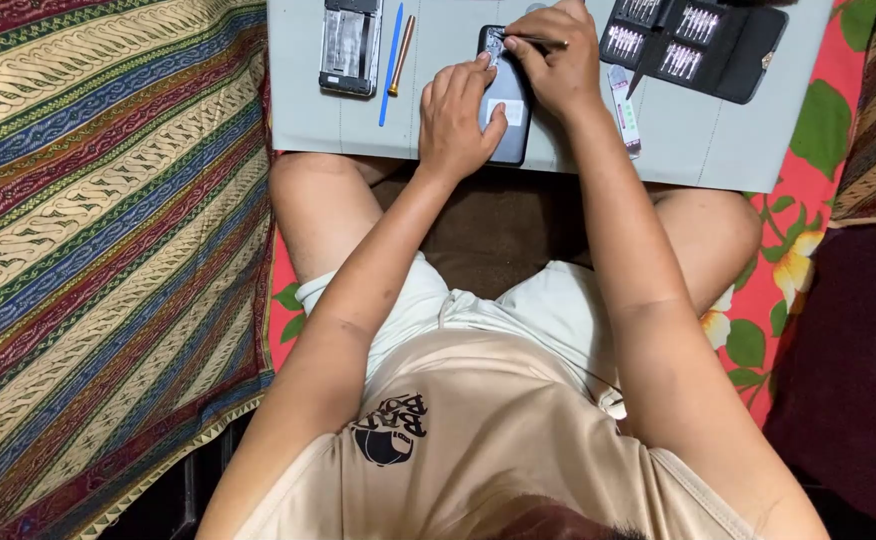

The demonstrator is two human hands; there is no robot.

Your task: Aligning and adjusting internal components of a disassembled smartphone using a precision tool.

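Observation:
A dark smartphone (510,130) lies back-up on a grey work mat (718,140) in front of my crossed legs. My left hand (456,120) rests on its left side and presses it flat, fingers along its edge. My right hand (556,62) grips a thin screwdriver (538,41) whose tip touches the phone's upper end. The phone's middle is partly hidden under both hands.
On the mat's left lie a removed phone frame (350,48), a blue pry stick (392,62) and a brown-handled tool (402,55). An open black case of screwdriver bits (698,45) sits at right, a small white tool (625,110) beside it. Patterned fabric (98,230) covers the left.

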